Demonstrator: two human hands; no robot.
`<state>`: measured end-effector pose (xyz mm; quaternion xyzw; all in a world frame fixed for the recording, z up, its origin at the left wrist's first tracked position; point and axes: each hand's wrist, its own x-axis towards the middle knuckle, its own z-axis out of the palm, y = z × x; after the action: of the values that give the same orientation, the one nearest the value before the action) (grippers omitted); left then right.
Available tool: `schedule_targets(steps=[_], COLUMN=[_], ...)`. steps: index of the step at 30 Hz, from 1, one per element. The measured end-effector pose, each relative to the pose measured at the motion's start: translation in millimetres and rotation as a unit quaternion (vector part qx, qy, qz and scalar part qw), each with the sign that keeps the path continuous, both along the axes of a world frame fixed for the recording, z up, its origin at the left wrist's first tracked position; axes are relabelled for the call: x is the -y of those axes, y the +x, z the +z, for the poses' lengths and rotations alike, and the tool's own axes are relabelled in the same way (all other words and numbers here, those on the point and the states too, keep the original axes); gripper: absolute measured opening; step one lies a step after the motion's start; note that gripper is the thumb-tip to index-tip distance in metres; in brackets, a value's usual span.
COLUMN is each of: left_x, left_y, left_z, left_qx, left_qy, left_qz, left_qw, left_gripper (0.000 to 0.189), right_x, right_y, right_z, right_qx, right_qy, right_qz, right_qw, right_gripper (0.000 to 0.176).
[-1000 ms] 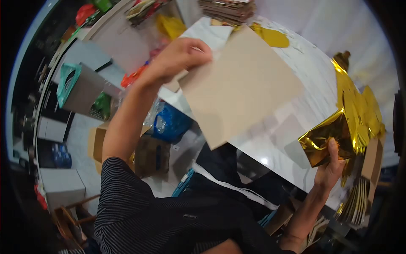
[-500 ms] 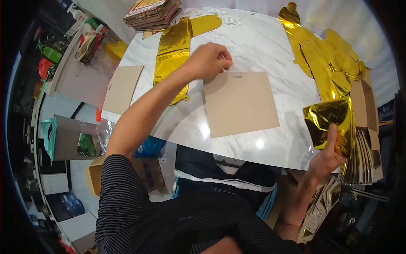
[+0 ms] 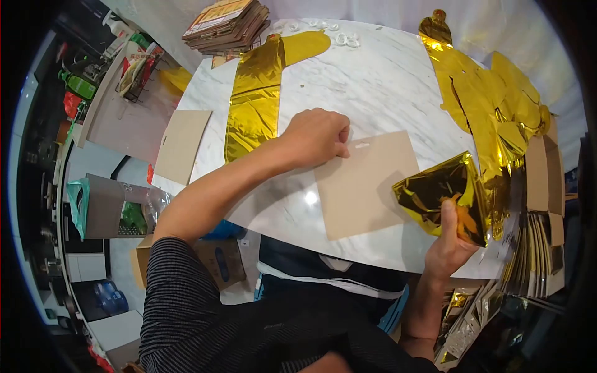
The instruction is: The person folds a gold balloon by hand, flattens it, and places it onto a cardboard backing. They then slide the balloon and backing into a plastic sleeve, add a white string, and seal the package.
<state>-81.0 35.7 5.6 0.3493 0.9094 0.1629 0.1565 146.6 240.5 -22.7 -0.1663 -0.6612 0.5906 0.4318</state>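
My left hand (image 3: 317, 138), fingers curled, pins the top corner of the tan card (image 3: 367, 183) flat on the marble table (image 3: 373, 81). My right hand (image 3: 451, 239) grips the folded gold foil (image 3: 444, 196) over the card's right edge. Best, I judge, to hold the card firm and the foil square.

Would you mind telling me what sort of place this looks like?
Probably a small packing workshop: flat gold foil balloons spread on the white marble table, a stack of brown printed card packets, and an open cardboard box.
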Motion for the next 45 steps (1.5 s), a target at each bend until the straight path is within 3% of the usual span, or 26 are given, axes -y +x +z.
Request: schedule_targets(steps=[3,5,8,11,14,21,26,30,34,37,45], left_x=[-7,-10,-20,-32,-46,-61,-35,10,44,63,28], left_y=[-18,-62,-134,-192,-224,-255,-265,-223,-171,-143,-20], left_z=[8,-4,-6,-11,-19,-46,-29,5,38,46,44], left_qx=[0.007,-0.06,-0.182,-0.204,-0.146,-0.141,0.042,0.161,0.252,0.281,0.339], left_qy=[-0.001,0.046,0.13,0.143,0.092,0.11,0.136,0.252,0.287,0.325,0.271], left_qz=[-0.029,-0.033,0.071,0.151,0.263,0.278,0.269,0.273,0.243,0.206,0.135], left_qw=[1.0,0.997,0.972,0.957,0.949,0.944,0.953,0.914,0.892,0.879,0.891], left_gripper=[0.027,0.025,0.024,0.031,0.046,0.038,0.023,0.023,0.015,0.019,0.02], right_x=[1,3,2,5,2,4,3,0,2,-3,-12], right_y=[4,3,5,7,8,8,8,10,6,4,2], right_z=[-10,-7,-5,-6,-10,-6,-6,-8,-6,-9,-12], right_qx=[0.047,0.057,0.08,0.105,0.114,0.132,0.13,0.113,0.077,0.065,0.065], right_qy=[-0.001,-0.015,-0.042,-0.033,-0.023,-0.031,-0.026,-0.038,-0.045,-0.03,-0.037], right_qz=[0.032,0.037,0.045,0.036,0.023,0.035,0.033,0.04,0.051,0.052,0.011], right_qw=[0.998,0.998,0.995,0.993,0.993,0.99,0.991,0.992,0.995,0.996,0.997], right_gripper=[0.025,0.023,0.021,0.021,0.021,0.022,0.021,0.02,0.017,0.017,0.018])
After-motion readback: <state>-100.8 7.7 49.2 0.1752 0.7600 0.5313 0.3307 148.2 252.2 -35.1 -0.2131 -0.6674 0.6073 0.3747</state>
